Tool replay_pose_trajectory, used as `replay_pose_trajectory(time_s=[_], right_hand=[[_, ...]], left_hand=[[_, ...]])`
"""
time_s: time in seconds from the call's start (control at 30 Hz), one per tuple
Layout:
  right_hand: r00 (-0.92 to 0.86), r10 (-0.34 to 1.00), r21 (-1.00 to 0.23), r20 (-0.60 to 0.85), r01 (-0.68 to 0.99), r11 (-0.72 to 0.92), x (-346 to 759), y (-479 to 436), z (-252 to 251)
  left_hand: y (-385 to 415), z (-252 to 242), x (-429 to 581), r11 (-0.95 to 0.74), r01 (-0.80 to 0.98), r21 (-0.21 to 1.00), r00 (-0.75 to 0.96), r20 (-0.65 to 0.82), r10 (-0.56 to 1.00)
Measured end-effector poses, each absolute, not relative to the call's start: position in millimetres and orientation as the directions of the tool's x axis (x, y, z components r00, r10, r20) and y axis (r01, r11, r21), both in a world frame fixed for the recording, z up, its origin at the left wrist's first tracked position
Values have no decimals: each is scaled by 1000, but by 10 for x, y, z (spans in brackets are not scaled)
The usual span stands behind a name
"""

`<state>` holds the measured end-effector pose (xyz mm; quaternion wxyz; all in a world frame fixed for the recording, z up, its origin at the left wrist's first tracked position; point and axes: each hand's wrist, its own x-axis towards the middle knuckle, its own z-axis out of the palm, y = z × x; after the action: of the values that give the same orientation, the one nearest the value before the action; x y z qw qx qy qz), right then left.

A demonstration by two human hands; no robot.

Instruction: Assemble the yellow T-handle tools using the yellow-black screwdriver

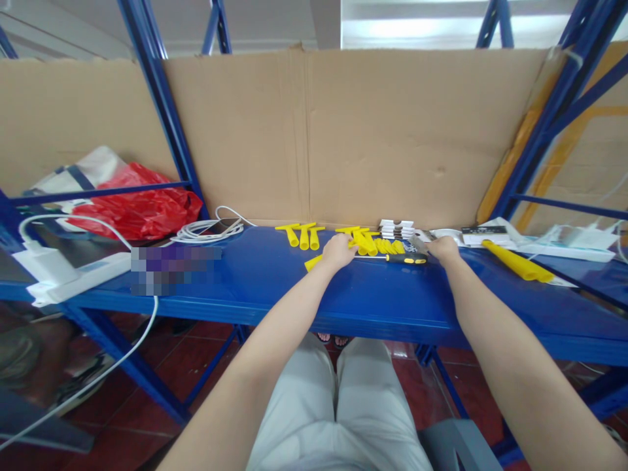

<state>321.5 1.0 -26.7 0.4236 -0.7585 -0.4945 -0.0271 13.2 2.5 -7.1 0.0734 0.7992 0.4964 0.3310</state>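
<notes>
My left hand (338,250) is closed around a yellow plastic piece (313,262) whose end sticks out to the left, low over the blue shelf (275,275). My right hand (444,248) is curled on a grey metal part (418,243) beside a stack of white blocks (396,229). A screwdriver with a black and yellow handle (405,259) lies between the hands. Several yellow T-shaped pieces (303,235) and more yellow pieces (375,244) lie just beyond my fingers.
A long yellow tube (517,263) lies at the right near a white power strip (569,250). At the left are a coiled white cable (206,230), a red plastic bag (140,206) and a white charger on a strip (53,271). Cardboard (343,137) backs the shelf.
</notes>
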Motion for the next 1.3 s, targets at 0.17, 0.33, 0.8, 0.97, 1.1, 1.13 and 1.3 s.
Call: replay_pose_trajectory(time_s=[0.17,0.33,0.8,0.97,1.1,1.13,1.3], right_hand=[[633,666,-706,395,673,-221,2930,-75,-65],[553,746,-856,370,516,43,2475,-95,35],[379,898,-940,224,329,96,1749,-171,-34],[345,906,-920,247,376,108,1763,-158,-69],[313,912,-904,265,411,121,1754,-174,-65],[309,912,-900,268,419,122,1750,-176,-63],[345,906,-905,246,417,87,1719,-172,-47]], left_hand=[[0,-47,131,-483,769,419,301,429,852],[-18,-34,136,-481,773,413,303,427,852],[0,-45,142,-499,771,396,285,487,826],[3,-50,146,-504,764,403,276,503,819],[1,-53,147,-505,757,415,258,521,814],[1,-53,147,-506,754,419,256,522,814],[3,-58,152,-503,745,439,247,518,819]])
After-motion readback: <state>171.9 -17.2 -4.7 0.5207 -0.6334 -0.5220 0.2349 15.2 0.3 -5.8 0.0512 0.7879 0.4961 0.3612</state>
